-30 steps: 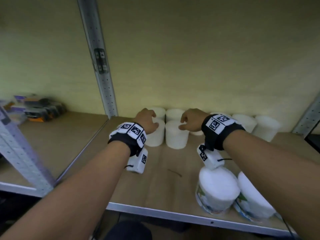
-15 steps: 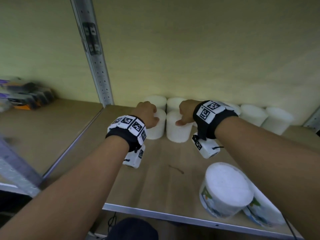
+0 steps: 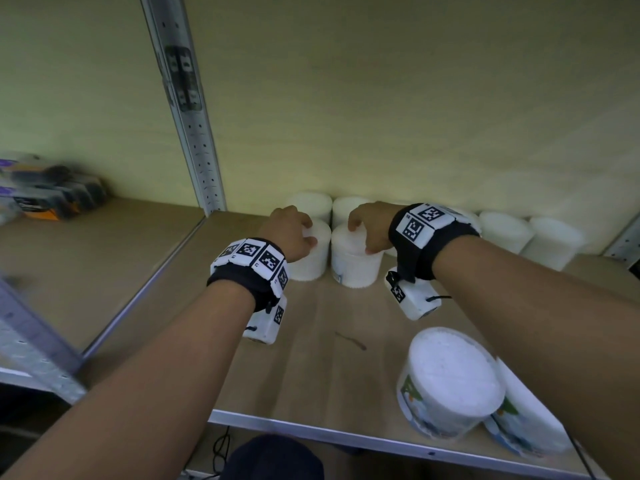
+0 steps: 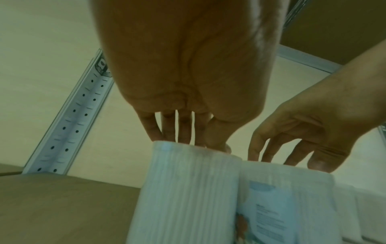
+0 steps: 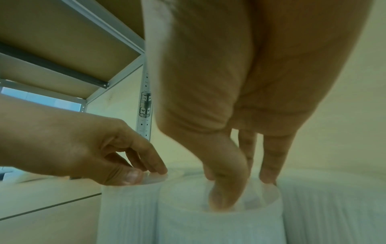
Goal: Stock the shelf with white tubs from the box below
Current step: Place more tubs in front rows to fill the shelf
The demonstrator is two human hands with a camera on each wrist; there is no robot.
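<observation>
While both of my hands sit on the tubs, I take the perforated upright post (image 3: 194, 133) at the back of the shelf (image 3: 311, 358) as my landmark. My left hand (image 3: 289, 233) rests on the top of the left front tub (image 3: 310, 261), the tub nearest that post on its right; in the left wrist view the straight fingertips (image 4: 181, 135) touch the top rim and curl round nothing. My right hand (image 3: 372, 226) is on the right front tub (image 3: 353, 268), one tub further from the post. Its grip is a pinch on the rim: the thumb (image 5: 227, 189) dips into the recessed top while the fingers (image 5: 269, 165) come down behind it.

Both tubs stand upright, long axis vertical, tops up, and their sides touch. The right one shows a printed label (image 4: 269, 213) facing out toward me. Directly behind them a back row of tubs (image 3: 505, 230) stands against the wall, running away from the post to the right; I cannot tell whether the front pair touches that row.

Further from the post, at the shelf's front metal edge (image 3: 346, 433), two larger labelled tubs (image 3: 446, 382) stand close together beneath my right forearm. Between the post and those tubs the wooden board lies bare apart from a small dark scrap (image 3: 349, 341). Left of the post, on the neighbouring shelf, lie blurred dark packages (image 3: 52, 195).
</observation>
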